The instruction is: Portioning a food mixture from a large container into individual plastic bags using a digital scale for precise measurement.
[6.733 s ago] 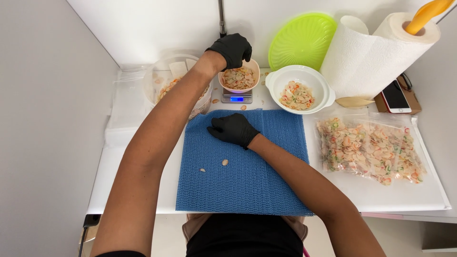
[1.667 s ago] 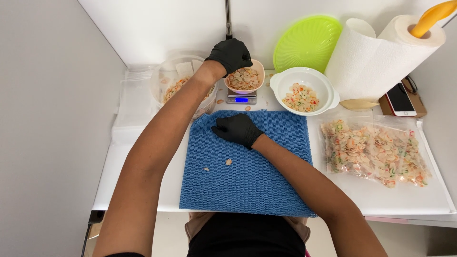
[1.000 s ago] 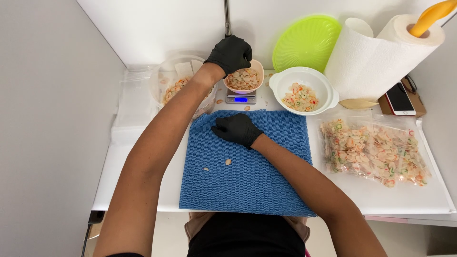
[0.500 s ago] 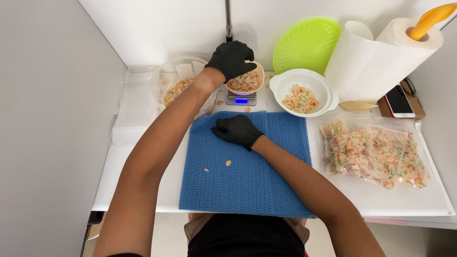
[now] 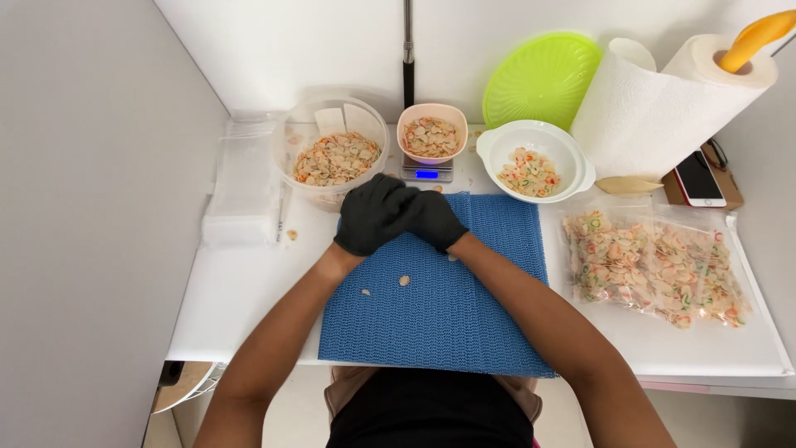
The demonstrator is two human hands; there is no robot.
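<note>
My two hands, both in black gloves, meet over the far edge of the blue mesh mat. My left hand is curled against my right hand, and their fingers touch. Whatever lies between the fingers is hidden. Just beyond them a small pink bowl of pale shell-shaped pieces stands on a small scale with a lit blue display. Two loose pieces lie on the mat near my left wrist.
A clear tub of pieces is far left, a white bowl of coloured pieces right of the scale. Behind stand a green plate and paper towel roll. Filled bags, a phone and flat empty bags flank the mat.
My left hand has drawn back from the pink bowl on the scale to the mat and now touches my right hand, which stayed in place.
</note>
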